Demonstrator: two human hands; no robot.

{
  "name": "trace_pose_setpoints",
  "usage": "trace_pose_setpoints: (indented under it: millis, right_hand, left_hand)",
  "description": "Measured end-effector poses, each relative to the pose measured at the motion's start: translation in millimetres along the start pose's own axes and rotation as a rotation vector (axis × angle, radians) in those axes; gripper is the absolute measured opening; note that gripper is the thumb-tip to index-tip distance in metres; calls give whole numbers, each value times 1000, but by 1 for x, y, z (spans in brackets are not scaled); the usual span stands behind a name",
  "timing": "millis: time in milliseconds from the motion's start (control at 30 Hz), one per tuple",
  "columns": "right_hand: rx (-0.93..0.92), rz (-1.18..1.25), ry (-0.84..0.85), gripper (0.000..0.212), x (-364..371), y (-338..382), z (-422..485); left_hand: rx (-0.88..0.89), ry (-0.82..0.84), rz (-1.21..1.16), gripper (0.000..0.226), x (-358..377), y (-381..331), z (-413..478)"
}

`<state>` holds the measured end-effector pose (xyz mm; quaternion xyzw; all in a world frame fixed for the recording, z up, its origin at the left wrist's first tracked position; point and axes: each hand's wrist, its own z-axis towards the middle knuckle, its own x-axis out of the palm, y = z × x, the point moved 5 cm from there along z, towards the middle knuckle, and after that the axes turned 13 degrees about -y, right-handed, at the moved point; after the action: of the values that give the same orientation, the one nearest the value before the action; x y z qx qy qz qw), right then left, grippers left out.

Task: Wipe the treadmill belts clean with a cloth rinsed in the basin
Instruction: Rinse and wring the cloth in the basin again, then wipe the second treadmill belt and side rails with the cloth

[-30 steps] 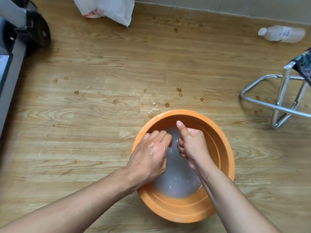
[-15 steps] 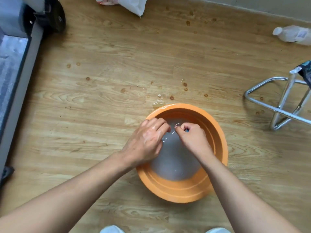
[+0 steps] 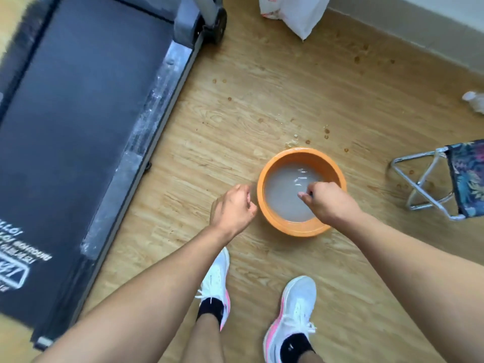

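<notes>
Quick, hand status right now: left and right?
Left hand: fingers curled shut, beside the basin, nothing visible in it.
Right hand: fingers curled over the basin; whether it holds anything cannot be told.

The wood-look floor (image 3: 235,121) carries a treadmill (image 3: 78,113) at left, an orange basin (image 3: 296,229) of cloudy water mid-frame, a white bag (image 3: 296,14) up top and a folding stool (image 3: 429,184) at right. Brown spots (image 3: 326,131) dot the planks.
</notes>
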<state>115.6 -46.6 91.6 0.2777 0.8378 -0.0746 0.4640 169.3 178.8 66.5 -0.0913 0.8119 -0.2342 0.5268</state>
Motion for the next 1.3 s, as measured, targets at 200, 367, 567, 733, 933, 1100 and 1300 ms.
trace_pose_setpoints:
  millis: [200, 367, 567, 733, 933, 1100, 1300]
  right_hand:
    - [-212, -36, 44, 38, -97, 76, -100]
    - [-437, -48, 18, 39, -166, 141, -180]
    - [-654, -114, 14, 31, -188, 244, -301]
    - [-812, -168, 70, 36, -162, 343, -402]
    - [-852, -392, 114, 34, -111, 457, -444]
    - [-862, -504, 81, 28, -71, 632, -445]
    - [-979, -434, -8, 26, -73, 909, -448]
  left_hand:
    - [-126, 20, 136, 7, -118, -17, -80]
    - [-305, -160, 54, 7, -233, -34, -151]
    - [-539, -318, -10, 4, -353, -2, -288]
    - [-771, -407, 18, 8, -438, 84, -405]
    - [-964, -557, -67, 8, -520, 225, -465]
    - [-992, -418, -187, 8, -505, 343, -477]
    - [-1040, -259, -286, 12, -513, 445, -487]
